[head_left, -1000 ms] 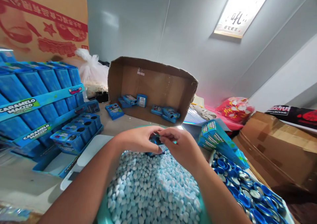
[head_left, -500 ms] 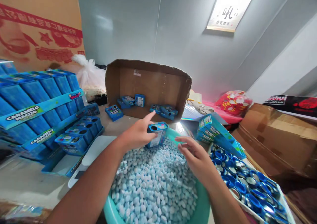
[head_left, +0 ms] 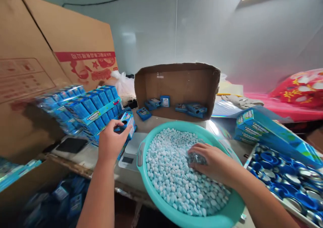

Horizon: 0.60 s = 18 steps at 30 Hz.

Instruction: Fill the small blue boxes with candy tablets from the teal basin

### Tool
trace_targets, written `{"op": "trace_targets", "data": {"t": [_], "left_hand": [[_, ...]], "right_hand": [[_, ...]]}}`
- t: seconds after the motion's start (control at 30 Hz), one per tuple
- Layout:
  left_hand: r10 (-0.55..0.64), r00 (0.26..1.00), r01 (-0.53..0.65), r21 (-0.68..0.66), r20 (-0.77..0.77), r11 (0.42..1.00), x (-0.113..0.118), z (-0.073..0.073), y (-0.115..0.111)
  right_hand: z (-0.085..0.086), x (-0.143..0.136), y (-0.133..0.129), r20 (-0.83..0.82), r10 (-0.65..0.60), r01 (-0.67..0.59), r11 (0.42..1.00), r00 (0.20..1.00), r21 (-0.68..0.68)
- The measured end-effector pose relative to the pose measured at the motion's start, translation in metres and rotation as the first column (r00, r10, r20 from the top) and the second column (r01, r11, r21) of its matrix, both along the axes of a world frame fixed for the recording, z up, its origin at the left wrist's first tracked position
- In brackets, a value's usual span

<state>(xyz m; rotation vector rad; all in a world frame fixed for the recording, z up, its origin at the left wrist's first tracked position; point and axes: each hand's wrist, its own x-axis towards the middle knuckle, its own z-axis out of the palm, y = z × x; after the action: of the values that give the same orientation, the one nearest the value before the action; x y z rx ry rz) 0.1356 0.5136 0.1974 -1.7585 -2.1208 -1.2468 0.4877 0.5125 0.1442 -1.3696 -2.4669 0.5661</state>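
Note:
At the left, my left hand (head_left: 113, 139) has its thumb and fingers closed about a small blue candy box (head_left: 130, 123) with a dark round hole in its top. The box is tilted, over the end of a blue display tray beside the stacked boxes. My right hand (head_left: 212, 160) is down in the teal basin (head_left: 148, 191), its fingers curled round a small see-through cup-like thing (head_left: 196, 158), mostly hidden by the fingers. Pale blue and white oval candies (head_left: 171, 171) fill much of the basin.
A white scale (head_left: 131, 154) sits left of the basin. Behind it, an open cardboard box (head_left: 176, 80) has several blue boxes at its mouth. Packed blue trays (head_left: 93, 110) stand left. Blue-and-silver lids (head_left: 282, 177) fill a white tray at right, near a blue carton (head_left: 272, 130).
My left hand has carried the candy box from above the basin leftwards to the tray. My right hand has gone down into the candies and closed on the clear thing. The view has turned left.

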Motion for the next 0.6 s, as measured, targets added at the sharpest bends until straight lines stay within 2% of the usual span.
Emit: {"op": "trace_targets", "data": {"t": [0.17, 0.3, 0.33, 0.4, 0.43, 0.5, 0.6], "left_hand": [[-0.071, 0.987, 0.086, -0.104, 0.143, 0.991, -0.015, -0.042, 0.007], [-0.185, 0.958, 0.230, -0.202, 0.220, 0.952, -0.015, -0.057, 0.008], [-0.221, 0.941, 0.270, -0.177, 0.255, 0.946, -0.018, -0.058, 0.006], [-0.264, 0.899, 0.296, -0.042, 0.350, 0.954, -0.029, -0.062, -0.002], [-0.251, 0.886, 0.255, 0.043, 0.390, 0.966, -0.038, -0.066, -0.008], [-0.122, 0.889, 0.061, 0.150, 0.441, 0.987, -0.060, -0.081, -0.022], [0.155, 0.881, -0.231, 0.120, 0.447, 0.965, -0.092, -0.116, -0.045]], "right_hand": [[-0.002, -0.001, 0.001, -0.061, 0.010, -0.011, 1.000, 0.998, -0.020], [-0.003, -0.001, 0.000, -0.083, 0.023, -0.025, 0.999, 0.996, -0.029], [-0.003, 0.000, -0.001, -0.080, 0.019, -0.022, 0.999, 0.997, -0.034], [-0.003, 0.000, -0.001, -0.068, 0.018, -0.021, 0.998, 0.998, -0.054], [-0.004, 0.000, -0.001, -0.059, 0.020, -0.024, 0.998, 0.998, -0.066], [-0.006, 0.001, -0.001, -0.039, 0.025, -0.028, 0.997, 0.999, -0.074], [-0.012, 0.002, 0.000, -0.013, 0.023, -0.024, 0.998, 1.000, -0.057]]}}
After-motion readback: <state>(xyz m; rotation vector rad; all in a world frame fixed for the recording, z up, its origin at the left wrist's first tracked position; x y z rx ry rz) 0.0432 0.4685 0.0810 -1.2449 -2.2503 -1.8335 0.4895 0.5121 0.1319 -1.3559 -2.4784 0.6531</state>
